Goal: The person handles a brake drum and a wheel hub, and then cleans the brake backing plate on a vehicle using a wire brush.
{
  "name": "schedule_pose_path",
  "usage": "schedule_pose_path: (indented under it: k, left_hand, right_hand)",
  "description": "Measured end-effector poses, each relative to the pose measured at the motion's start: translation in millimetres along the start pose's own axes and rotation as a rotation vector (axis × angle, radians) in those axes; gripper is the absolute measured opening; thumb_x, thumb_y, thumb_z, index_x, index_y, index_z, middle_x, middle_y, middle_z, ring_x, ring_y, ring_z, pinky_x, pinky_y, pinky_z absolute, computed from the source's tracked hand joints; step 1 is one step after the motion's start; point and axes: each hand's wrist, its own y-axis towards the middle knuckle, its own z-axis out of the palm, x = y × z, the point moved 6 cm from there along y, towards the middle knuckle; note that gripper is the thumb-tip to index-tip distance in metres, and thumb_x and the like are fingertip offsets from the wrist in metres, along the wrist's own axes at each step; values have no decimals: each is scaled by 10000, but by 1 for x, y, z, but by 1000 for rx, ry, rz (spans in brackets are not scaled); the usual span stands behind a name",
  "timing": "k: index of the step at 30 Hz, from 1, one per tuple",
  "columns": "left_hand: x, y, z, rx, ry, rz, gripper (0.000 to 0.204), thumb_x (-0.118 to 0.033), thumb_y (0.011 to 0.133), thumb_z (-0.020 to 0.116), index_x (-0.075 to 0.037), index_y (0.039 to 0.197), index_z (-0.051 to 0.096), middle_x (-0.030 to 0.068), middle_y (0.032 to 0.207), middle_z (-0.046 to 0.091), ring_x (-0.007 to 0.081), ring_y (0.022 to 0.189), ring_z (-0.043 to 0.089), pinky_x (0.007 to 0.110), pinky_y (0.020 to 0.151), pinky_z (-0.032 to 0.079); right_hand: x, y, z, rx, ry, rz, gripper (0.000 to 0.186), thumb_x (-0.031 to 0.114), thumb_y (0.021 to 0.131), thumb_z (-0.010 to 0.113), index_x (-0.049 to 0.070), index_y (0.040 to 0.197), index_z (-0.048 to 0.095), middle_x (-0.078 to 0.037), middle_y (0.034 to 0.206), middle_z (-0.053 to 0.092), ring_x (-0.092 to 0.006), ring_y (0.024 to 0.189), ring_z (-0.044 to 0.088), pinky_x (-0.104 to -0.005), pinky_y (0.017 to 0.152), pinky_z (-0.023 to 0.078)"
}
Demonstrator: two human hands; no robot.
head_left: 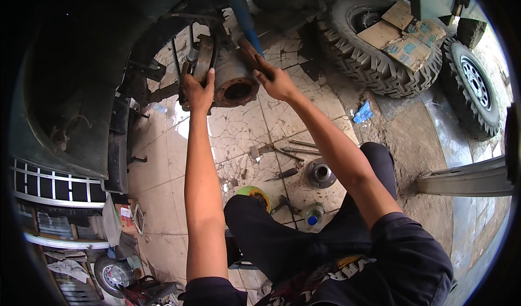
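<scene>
A rusty wheel hub [234, 83] with an open round bore sticks out from under a vehicle's wheel arch. My left hand [198, 91] grips the backing plate at the hub's left side. My right hand [275, 81] is closed on a rusty part at the hub's upper right, just below a blue shock absorber [243, 14]. Both arms reach forward from where I sit, with my dark-trousered legs below.
On the cracked tiled floor lie a round metal hub part [319, 173], a screwdriver [282, 174], rods [302, 148], a small bottle with a blue cap [313, 215] and a yellow-green tin [252, 193]. Two knobby tyres [374, 62] lie at the upper right, one bearing cardboard [404, 32].
</scene>
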Motion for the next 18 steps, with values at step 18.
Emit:
schedule_pose_path:
  k: [18]
  left_hand:
    - [-4,-7,-4,58,33,-84,787,-581,790,632,61,1187,411,295,1194,481,448,1144,450,488,977,352]
  right_hand:
    - [58,8,-1,200,-418,-30,587,190,825,557,114,1389,411,-268,940,646,-423,896,629,-457,812,502]
